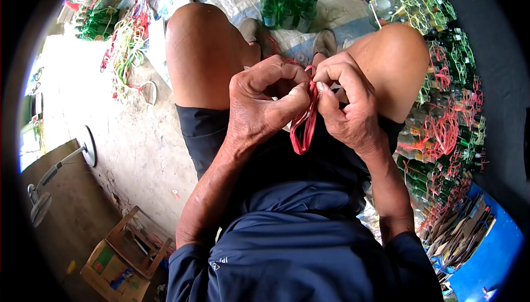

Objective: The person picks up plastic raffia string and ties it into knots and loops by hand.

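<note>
Between my knees, both hands pinch a looped length of red plastic string (303, 135). My left hand (265, 100) is closed, its thumb and forefinger pressed together on the string. Facing it, my right hand (350, 100) grips the same string with thumb and fingertips, almost touching the left. A long loop of the string hangs down below the fingertips in front of my shorts. Whether there is a knot is hidden by the fingers. Beyond my feet, several green glass bottles (287, 1) stand upright in a close group on the sheet.
Bundles of bottles tied with red and green string (441, 131) are stacked along the right. More string (126, 54) lies at the upper left. A blue container of flattened cardboard (464, 236) is at lower right, a wooden stool (138, 244) and cardboard box (110, 271) at lower left.
</note>
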A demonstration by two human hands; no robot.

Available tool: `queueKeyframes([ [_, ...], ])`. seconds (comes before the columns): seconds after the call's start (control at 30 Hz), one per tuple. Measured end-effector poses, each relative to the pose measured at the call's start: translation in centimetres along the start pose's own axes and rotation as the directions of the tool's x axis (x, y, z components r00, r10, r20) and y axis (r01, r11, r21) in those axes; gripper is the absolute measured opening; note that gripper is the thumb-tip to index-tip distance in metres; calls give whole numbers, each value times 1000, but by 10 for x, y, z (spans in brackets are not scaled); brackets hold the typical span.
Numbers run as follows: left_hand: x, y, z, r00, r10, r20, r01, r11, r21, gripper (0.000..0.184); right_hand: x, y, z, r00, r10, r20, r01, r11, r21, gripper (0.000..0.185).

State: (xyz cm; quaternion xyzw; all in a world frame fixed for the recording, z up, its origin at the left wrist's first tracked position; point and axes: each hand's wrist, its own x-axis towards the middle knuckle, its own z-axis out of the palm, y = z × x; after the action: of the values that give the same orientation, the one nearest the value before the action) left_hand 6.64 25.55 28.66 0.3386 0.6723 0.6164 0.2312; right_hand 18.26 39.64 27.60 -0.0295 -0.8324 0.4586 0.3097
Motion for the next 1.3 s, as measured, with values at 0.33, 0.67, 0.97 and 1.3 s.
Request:
queueKeyframes([
  [0.33, -2, 8, -3, 995, -32, 90, 31, 999, 20, 4, 11, -9, -22, 981, 35, 191, -35, 999, -6, 14],
  [0.67, -6, -10, 6, 999, 17, 50, -11, 992, -127, 9, -10, 13, -8, 950, 299, 90, -297, 778, 553, 6],
  [0.97, -4, -6, 3, 1000, 16, 16, -14, 995, -102, 9, -7, -13, -31, 888, 459, -10, -405, 794, 453, 18],
  [1.3, 7, 16, 6, 931, 365, -15, -346, 894, 284, 16, 5, -45, -25, 998, 20, -54, -35, 957, -289, 22],
])
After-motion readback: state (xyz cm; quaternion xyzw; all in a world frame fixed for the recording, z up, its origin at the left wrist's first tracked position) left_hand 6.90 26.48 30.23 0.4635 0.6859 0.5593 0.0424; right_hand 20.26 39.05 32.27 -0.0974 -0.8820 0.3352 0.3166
